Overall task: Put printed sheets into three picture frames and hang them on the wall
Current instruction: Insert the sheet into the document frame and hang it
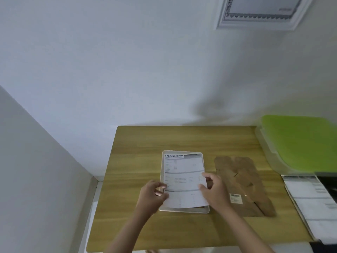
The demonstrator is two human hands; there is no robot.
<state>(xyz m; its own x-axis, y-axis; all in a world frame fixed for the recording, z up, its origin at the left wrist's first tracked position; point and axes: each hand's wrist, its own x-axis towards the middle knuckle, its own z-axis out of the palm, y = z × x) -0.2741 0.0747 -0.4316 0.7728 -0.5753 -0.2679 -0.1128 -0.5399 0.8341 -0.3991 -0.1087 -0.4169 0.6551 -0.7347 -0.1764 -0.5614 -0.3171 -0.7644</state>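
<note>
A white picture frame (184, 210) lies flat near the middle of the wooden table (138, 143), and a printed sheet (184, 178) headed "SPECIFICATION" rests on top of it, slightly skewed so that its lower right corner runs over the frame's right edge; the left hand (153, 195) pinches the sheet's left edge with curled fingers, and the right hand (214, 189) pinches its right edge between thumb and fingers. The step in hand looks like seating the sheet squarely in the frame; to do it well, turn the sheet a little until its top edge runs level with the frame's top rail, then slide it so an even border shows on every side; keep the pinch light and near the edges so the paper neither creases nor bows. To the right of the frame lies flattened brown cardboard (244, 185) with a barcode label; farther right sit more printed sheets (313, 203) at the table's edge, with a green-topped tray (300, 143) behind them. Another frame (262, 11) already hangs on the wall, above and to the right; how many remain I cannot tell.
</note>
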